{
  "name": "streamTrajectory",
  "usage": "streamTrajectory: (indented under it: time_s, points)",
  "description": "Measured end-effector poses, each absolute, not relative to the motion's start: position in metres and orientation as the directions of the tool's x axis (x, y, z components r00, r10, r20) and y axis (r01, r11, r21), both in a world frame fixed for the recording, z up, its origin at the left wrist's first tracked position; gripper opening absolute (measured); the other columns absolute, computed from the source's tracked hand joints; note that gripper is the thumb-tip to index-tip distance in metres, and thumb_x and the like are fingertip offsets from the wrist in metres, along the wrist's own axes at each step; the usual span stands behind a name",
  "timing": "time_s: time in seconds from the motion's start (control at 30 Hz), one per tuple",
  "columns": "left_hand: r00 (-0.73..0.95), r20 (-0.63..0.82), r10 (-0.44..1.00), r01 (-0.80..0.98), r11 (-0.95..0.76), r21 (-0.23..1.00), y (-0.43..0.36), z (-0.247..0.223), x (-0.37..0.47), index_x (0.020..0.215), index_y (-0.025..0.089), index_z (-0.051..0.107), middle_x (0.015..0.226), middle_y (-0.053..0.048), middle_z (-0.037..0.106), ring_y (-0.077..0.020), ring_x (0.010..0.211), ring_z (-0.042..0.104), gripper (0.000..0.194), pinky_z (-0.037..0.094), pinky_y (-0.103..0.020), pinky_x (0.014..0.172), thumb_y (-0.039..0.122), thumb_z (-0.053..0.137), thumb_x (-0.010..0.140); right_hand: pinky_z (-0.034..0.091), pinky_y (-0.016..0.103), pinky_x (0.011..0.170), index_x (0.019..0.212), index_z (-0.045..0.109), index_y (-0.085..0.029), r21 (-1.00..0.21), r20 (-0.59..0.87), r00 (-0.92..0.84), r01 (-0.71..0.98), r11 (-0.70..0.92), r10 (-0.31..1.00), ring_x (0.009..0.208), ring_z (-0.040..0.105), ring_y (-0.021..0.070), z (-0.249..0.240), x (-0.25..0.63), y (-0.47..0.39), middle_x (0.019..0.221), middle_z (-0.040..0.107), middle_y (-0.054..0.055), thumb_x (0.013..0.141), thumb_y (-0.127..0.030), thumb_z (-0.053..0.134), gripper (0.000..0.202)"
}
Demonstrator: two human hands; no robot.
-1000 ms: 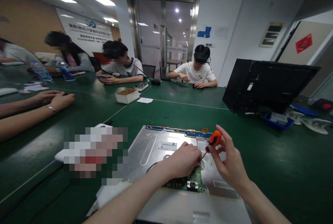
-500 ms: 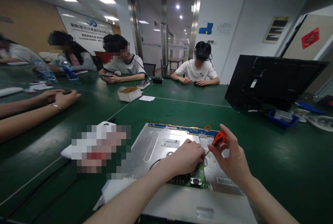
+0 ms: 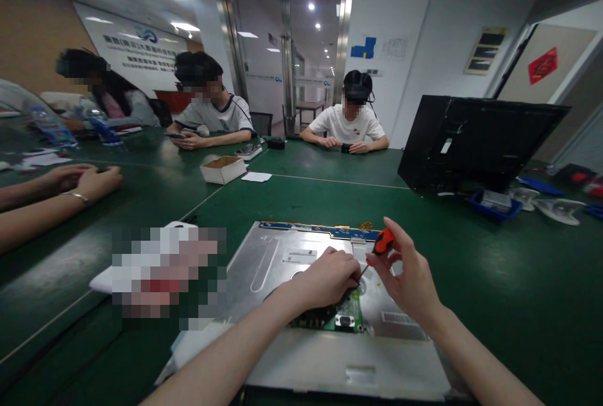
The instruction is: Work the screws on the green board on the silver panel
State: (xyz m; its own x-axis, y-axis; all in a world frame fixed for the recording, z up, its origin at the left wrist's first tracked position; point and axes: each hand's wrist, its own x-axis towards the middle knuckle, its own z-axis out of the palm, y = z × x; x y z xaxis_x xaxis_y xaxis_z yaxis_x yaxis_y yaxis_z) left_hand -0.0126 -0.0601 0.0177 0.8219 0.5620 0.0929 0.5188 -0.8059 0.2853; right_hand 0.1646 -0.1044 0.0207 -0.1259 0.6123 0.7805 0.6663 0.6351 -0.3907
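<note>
Our right grip (image 3: 409,268) pinches the orange-and-black screwdriver (image 3: 384,241) by its handle between thumb and fingertips, the other fingers partly spread. The screwdriver tilts, its thin shaft slanting down to the left towards the fingertips of our left grip (image 3: 333,275). That left grip is bunched with the fingers curled down by the upper edge of the green circuit board (image 3: 352,307); whether it pinches the shaft or something smaller, we cannot tell (our own knuckles cover the spot). The board lies on the metal-backed panel (image 3: 277,255), partly under our left forearm, with a socket (image 3: 345,322) showing at its near edge.

The panel lies flat on the green counter (image 3: 513,286) in front of us, a blue circuit strip (image 3: 301,229) along its far edge. Past the right edge, beyond our right forearm, the counter stretches broadly; past the far edge it runs on to the white open box (image 3: 228,173) and the black monitor (image 3: 475,142). On the left, a blurred pale object (image 3: 157,268) sits near the panel, leaving a narrower strip.
</note>
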Motion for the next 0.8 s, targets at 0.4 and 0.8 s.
streamTrajectory:
  time_s: [0.4, 0.8]
  points:
    - [0.826, 0.119, 0.551, 0.510, -0.821, 0.256, -0.0623, 0.0236, -0.0151, 0.080, 0.016, 0.064, 0.085, -0.004, 0.066, -0.0203, 0.082, 0.060, 0.015, 0.040, -0.030, 0.074, 0.004, 0.058, 0.084, 0.049, 0.020, 0.042, 0.145, 0.028, -0.028, -0.409, 0.786, -0.112, 0.644, 0.647, 0.608, 0.048, 0.056, 0.0104, 0.0236, 0.1630, -0.1070, 0.077, 0.062, -0.002, 0.091, -0.021, 0.056, 0.062]
    - [0.816, 0.121, 0.565, 0.525, -0.813, 0.252, -0.0611, 0.0228, -0.0152, 0.077, 0.017, 0.064, 0.081, -0.004, 0.066, -0.0196, 0.080, 0.060, 0.013, 0.040, -0.030, 0.075, 0.006, 0.058, 0.081, 0.052, 0.023, 0.045, 0.144, 0.028, -0.027, -0.425, 0.772, -0.123, 0.630, 0.649, 0.624, 0.053, 0.060, 0.0129, 0.0189, 0.1646, -0.1033, 0.081, 0.064, 0.001, 0.092, -0.027, 0.056, 0.060]
